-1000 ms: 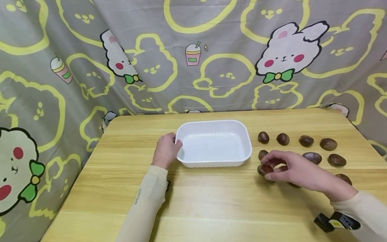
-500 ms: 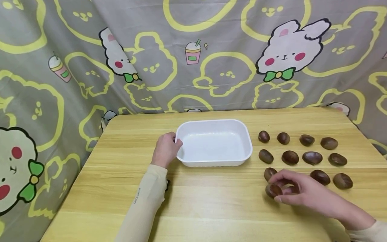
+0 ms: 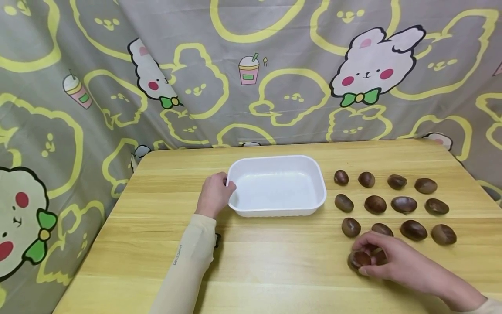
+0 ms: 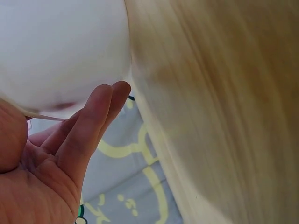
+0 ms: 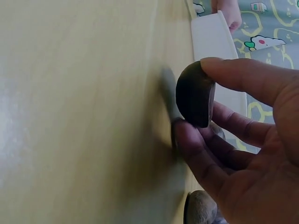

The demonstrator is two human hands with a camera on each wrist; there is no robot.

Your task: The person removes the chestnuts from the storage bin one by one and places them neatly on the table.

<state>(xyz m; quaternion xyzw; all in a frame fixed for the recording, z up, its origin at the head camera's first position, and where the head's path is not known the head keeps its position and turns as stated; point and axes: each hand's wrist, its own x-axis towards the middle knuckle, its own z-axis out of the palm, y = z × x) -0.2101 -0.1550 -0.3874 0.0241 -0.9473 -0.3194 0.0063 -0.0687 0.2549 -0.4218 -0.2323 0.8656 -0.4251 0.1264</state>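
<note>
A white plastic tray (image 3: 276, 187) sits on the wooden table. My left hand (image 3: 215, 194) grips its left end, thumb over the rim; the left wrist view shows the fingers (image 4: 84, 128) along the outside of the tray wall. Low on the right, my right hand (image 3: 396, 261) pinches a dark brown chestnut (image 3: 359, 259) between thumb and fingertips. In the right wrist view that chestnut (image 5: 194, 95) is held close over the table; whether it touches the wood I cannot tell. It is in front of the nearest row of chestnuts (image 3: 351, 227).
Several chestnuts lie in three rows right of the tray, among them one at the back left (image 3: 341, 177) and one at the near right (image 3: 444, 234). A patterned grey curtain (image 3: 290, 104) hangs behind and left of the wooden table (image 3: 251, 270).
My right hand has moved toward me with the pinched chestnut, from beside the second row to before the third row. More chestnuts are uncovered. My left hand stays on the tray.
</note>
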